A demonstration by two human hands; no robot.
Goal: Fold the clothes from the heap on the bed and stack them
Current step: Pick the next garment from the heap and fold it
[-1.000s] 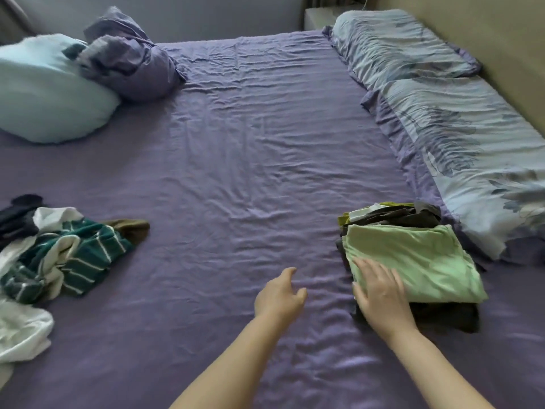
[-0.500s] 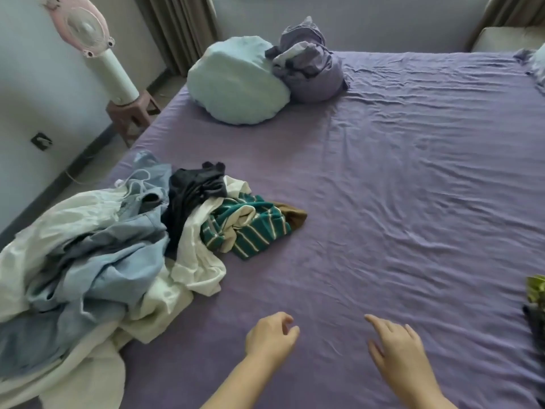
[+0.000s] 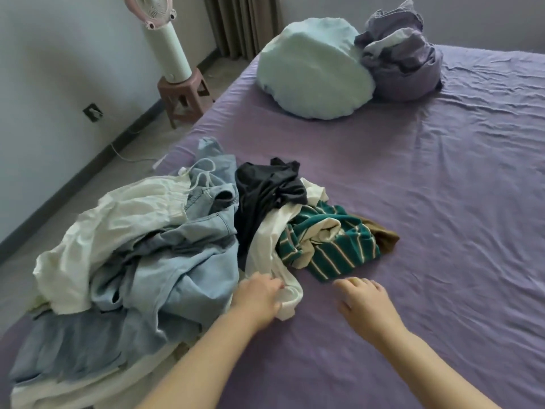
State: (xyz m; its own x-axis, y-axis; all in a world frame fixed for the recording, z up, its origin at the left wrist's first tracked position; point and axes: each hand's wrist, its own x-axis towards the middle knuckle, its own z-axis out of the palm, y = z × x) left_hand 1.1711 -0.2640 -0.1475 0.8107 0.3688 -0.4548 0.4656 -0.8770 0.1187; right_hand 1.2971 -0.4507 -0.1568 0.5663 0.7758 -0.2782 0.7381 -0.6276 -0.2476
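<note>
1. Reaching into the heap [image 3: 141, 249] for the next piece. It sits on the left side of the bed [image 3: 413, 231], close to the edge, so everything is within arm's length.
2. My left hand [image 3: 258, 298] is on the cream top [image 3: 277, 255] at the near edge of the pile, fingers curled onto its loose corner. It looks like a pinch, but I can't tell how much cloth I've really got.
3. My right hand [image 3: 364, 302] hovers just over the bare sheet beside it, fingers relaxed and a bit spread, holding nothing. My guess is it's there to catch the other side of the top once it comes free.
4. That top runs up under the green striped shirt [image 3: 333, 246] and touches the black garment [image 3: 265, 187], so I figure pulling it will drag those along unless I go slowly.
5. Blue jeans [image 3: 177, 261] and a white garment [image 3: 118, 219] make up the bulk on the left, with a brown bit [image 3: 383, 237] poking out on the far right of the heap.
6. Open sheet to my right is where I'd lay things flat to fold.
7. Pale pillow [image 3: 315, 72] and bundled purple bedding [image 3: 404, 60] sit at the far end, well apart from the clothes. Fan [image 3: 165, 33] on a stool [image 3: 184, 95] stands beside the bed.
8. Plenty left to fold, I'd say.
</note>
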